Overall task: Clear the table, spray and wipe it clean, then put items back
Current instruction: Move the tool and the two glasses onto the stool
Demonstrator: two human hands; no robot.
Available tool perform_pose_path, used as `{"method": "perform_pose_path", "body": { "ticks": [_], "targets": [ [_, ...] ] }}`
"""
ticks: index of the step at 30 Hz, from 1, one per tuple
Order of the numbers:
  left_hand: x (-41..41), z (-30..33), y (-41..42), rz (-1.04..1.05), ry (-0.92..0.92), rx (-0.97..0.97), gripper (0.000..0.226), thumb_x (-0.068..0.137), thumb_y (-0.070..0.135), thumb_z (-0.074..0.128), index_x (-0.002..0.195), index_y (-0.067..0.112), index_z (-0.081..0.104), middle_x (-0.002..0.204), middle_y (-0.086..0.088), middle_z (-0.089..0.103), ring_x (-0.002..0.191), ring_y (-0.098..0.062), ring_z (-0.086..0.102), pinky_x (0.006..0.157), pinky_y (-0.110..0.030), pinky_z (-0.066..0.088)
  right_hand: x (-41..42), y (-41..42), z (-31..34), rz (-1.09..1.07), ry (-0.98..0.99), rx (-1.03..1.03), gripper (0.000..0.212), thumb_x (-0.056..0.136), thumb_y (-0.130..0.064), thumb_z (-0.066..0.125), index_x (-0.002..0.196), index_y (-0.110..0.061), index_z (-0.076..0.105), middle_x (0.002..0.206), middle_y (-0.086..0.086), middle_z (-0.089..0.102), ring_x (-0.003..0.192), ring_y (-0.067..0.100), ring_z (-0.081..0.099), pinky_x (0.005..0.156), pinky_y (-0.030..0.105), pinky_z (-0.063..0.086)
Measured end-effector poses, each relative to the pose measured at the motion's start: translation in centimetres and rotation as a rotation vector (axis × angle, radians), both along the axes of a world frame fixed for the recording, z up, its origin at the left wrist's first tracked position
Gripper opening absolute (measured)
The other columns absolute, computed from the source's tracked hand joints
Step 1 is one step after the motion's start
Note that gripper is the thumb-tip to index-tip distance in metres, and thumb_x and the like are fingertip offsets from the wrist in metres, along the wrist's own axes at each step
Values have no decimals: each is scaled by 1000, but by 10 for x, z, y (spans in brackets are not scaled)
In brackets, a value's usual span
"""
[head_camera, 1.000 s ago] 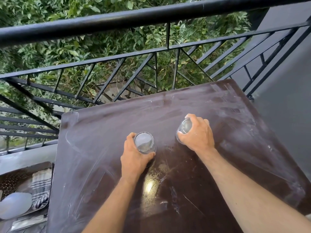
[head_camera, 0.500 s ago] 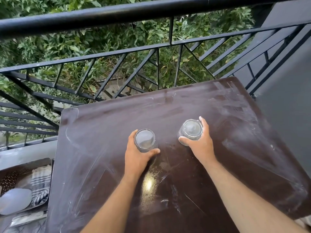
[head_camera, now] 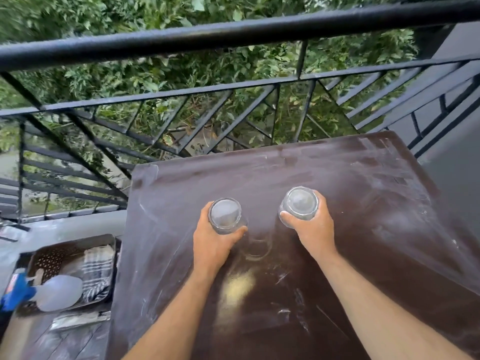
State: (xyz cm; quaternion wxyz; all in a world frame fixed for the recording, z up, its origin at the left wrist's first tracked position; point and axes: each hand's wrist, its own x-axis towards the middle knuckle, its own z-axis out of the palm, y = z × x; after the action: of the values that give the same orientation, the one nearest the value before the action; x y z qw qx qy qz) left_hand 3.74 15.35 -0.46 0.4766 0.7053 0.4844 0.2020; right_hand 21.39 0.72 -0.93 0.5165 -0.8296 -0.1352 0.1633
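Note:
Two clear drinking glasses are upside down over the dark brown table (head_camera: 363, 203), bases facing up. My left hand (head_camera: 211, 241) is wrapped around the left glass (head_camera: 225, 215). My right hand (head_camera: 313, 229) grips the right glass (head_camera: 300, 203). Both glasses are near the table's middle; whether they rest on the top or hang just above it I cannot tell. The tabletop shows pale smeared streaks. On a low surface to the left, a metal tray (head_camera: 110, 242) holds a striped cloth (head_camera: 97, 271) and a translucent spray bottle (head_camera: 55, 294) with a blue trigger.
A black metal railing (head_camera: 233, 35) runs along the table's far edge, with green foliage behind it. A grey wall (head_camera: 457, 178) stands close on the right. A dark perforated item (head_camera: 52, 258) lies in the tray. Wooden flooring shows at the lower left.
Both hands keep their grip on the glasses. The right glass has turned more upright, base up. The view has shifted so the tray and spray bottle show more fully.

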Motion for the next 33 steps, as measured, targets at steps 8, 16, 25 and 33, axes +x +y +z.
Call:
{"method": "perform_pose_path", "body": {
  "ticks": [8, 16, 25, 33],
  "targets": [
    [-103, 10, 53, 109, -20, 38, 86, 57, 43, 94, 132, 38, 52, 123, 19, 66, 113, -7, 63, 98, -31, 52, -91, 76, 20, 127, 18, 31, 71, 67, -29, 91, 119, -45, 46, 117, -17, 61, 107, 8, 57, 85, 13, 42],
    [-236, 13, 119, 168, -9, 17, 78, 58, 36, 95, 121, 44, 50, 109, 21, 68, 98, 5, 65, 82, -6, 46, -208, 168, 18, 198, 39, 82, 69, 64, -27, 92, 119, -40, 51, 112, -17, 65, 106, 10, 62, 92, 31, 48],
    [-365, 1, 178, 213, -53, 43, 73, 61, 21, 98, 118, 42, 59, 110, 26, 68, 106, 6, 64, 94, -15, 49, -334, 254, 1, 295, 32, 137, 74, 64, -34, 90, 125, -39, 48, 119, -14, 62, 110, 10, 60, 97, 38, 50],
    [-457, -31, 184, 221, 20, 27, 78, 57, 34, 99, 121, 41, 55, 115, 16, 69, 106, -6, 66, 94, -38, 57, -435, 280, -21, 245, -44, 155, 76, 64, -37, 90, 129, -31, 50, 122, -9, 63, 114, 11, 60, 99, 39, 49]
  ]
}}
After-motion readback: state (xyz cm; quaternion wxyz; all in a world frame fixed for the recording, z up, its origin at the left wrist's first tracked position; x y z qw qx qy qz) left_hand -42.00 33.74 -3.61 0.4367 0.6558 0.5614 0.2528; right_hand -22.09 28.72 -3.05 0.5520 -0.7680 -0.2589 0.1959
